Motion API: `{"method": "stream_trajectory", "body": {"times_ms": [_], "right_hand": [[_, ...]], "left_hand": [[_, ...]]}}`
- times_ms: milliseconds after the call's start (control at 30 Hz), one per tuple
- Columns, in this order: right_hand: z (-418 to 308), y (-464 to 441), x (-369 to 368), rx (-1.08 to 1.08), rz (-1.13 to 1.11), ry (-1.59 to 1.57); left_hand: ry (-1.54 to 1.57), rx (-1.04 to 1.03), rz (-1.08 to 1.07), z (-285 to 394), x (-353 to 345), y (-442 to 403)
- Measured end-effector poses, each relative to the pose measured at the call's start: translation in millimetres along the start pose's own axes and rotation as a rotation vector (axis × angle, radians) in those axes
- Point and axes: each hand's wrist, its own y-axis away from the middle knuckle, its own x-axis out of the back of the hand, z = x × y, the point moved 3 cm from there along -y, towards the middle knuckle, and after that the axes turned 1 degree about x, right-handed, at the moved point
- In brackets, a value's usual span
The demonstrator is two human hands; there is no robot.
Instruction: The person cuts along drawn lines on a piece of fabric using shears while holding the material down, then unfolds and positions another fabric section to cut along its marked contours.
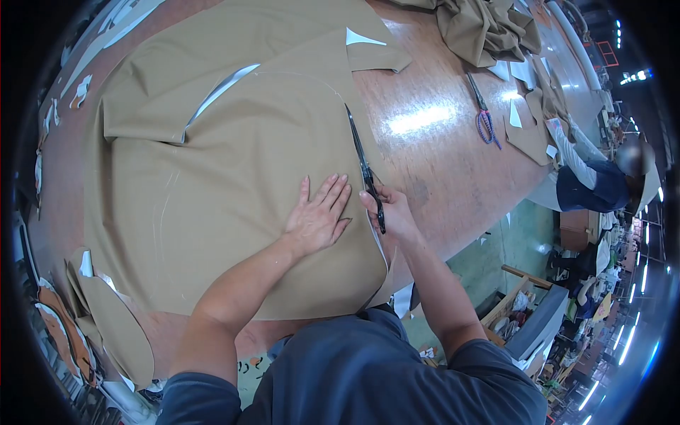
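A large tan sheet of material (pixel 234 184) lies over the table, with faint chalk lines drawn on it. My left hand (pixel 319 216) rests flat on the sheet, fingers spread, just left of the scissors. Black-handled scissors (pixel 365 166) point away from me, blades at the sheet near its right side. My right hand (pixel 391 212) is wrapped round their handles. From the scissors towards me runs a cut edge with a pale line showing. A curved slit further up the sheet shows something white beneath.
A second pair of scissors (pixel 484 120) with wrapped handles lies on the wooden table (pixel 439 170). Crumpled tan material (pixel 489 32) and offcuts lie at the far right. A co-worker (pixel 595 177) is at the table's right side. More cut pieces (pixel 117 326) lie at the lower left.
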Motion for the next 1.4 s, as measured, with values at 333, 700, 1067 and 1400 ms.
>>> {"method": "stream_trajectory", "body": {"times_ms": [333,700,1067,1400], "right_hand": [[4,-3,5,-0.002,0.012,0.009],[-19,-21,3,0.009,-0.047,-0.001],[-8,-39,16,0.015,-0.022,-0.027],[-23,-33,28,-0.005,-0.019,0.065]], "left_hand": [[0.006,-0.001,0.008,0,0,1],[0.024,-0.023,0.043,2,-1,2],[0.037,-0.026,0.051,1,-1,3],[0.019,-0.029,0.058,1,-1,4]]}}
